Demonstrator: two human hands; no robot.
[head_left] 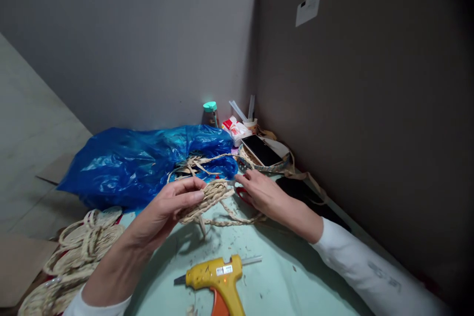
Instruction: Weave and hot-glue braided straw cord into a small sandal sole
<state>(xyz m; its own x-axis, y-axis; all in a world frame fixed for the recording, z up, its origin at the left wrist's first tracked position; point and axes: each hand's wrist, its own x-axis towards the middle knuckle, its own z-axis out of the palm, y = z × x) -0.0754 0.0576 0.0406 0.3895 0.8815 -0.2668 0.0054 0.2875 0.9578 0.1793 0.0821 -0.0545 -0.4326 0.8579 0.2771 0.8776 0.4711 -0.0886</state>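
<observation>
A woven piece of pale braided straw (pixel 210 199) is held up over the table by my left hand (pixel 172 202), its thumb and fingers closed round one end. From the piece a long braid (pixel 237 220) trails to the right, under my right wrist. My right hand (pixel 259 190) is closed on red-handled scissors (pixel 243 195), whose blades point left at the straw's right end. Nearer the front edge, a yellow glue gun (pixel 217 276) with an orange trigger lies on the table, a clear stick in its back.
A blue plastic bag (pixel 148 163) with straw at its mouth fills the back left. Braided straw pieces (pixel 89 242) lie at the left. Behind my right hand, a phone (pixel 261 150) rests on a round container near a green-lidded jar (pixel 210 113) and walls.
</observation>
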